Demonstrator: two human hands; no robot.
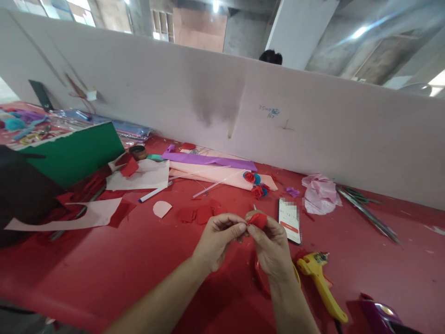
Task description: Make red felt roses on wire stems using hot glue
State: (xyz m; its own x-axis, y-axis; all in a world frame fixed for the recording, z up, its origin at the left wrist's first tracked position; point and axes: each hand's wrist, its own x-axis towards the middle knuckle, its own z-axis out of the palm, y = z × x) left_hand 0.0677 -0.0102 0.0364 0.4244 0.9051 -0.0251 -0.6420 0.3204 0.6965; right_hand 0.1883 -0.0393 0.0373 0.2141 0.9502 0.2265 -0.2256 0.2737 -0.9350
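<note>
Near the middle of the table, my left hand (219,239) and my right hand (273,246) meet over a small red paper petal (257,220). Thumb and fingers of both hands pinch it, the right holding its body and the left at its left edge. A thin pale tip sticks up just above the petal; what it belongs to is hidden. Several cut red petals (200,215) lie beyond my left hand, beside a pale pink petal-shaped piece (162,209). Farther back are small red-and-blue paper flowers (249,176). A red round object (261,278) sits partly hidden under my right wrist.
A phone (289,225) and a yellow glue gun (322,285) lie right of my right hand. Crumpled pink paper (320,195) and scissors (359,195) are at the back right. Paper scraps (137,180), a pen (155,191) and a green board (79,155) occupy the left. A white partition (156,93) stands behind.
</note>
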